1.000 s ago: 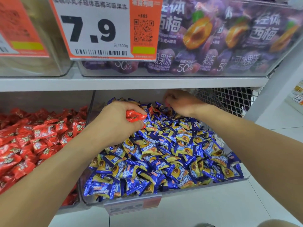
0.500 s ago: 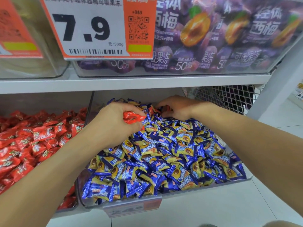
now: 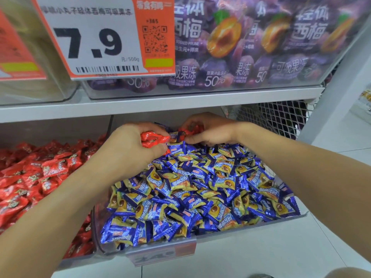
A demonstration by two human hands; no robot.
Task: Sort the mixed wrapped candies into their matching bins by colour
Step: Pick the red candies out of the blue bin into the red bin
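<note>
The left hand (image 3: 128, 151) clenches stray red candies (image 3: 153, 140) gathered from the blue bin (image 3: 200, 197), presumably saving trips; the right hand (image 3: 212, 131) pinches another red candy (image 3: 190, 130) at the heap's twelve o'clock. Their home, the red bin (image 3: 40, 177), sits at nine o'clock. Both bins rest on a white shop shelf (image 3: 140, 107) above pale floor tiles (image 3: 261, 253).

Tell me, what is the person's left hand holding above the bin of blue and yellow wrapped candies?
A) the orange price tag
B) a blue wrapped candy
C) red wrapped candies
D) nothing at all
C: the left hand has its fingers curled round crinkly red wrapped candies, held over the back of the clear plastic bin of blue and yellow wrapped candies.
</note>
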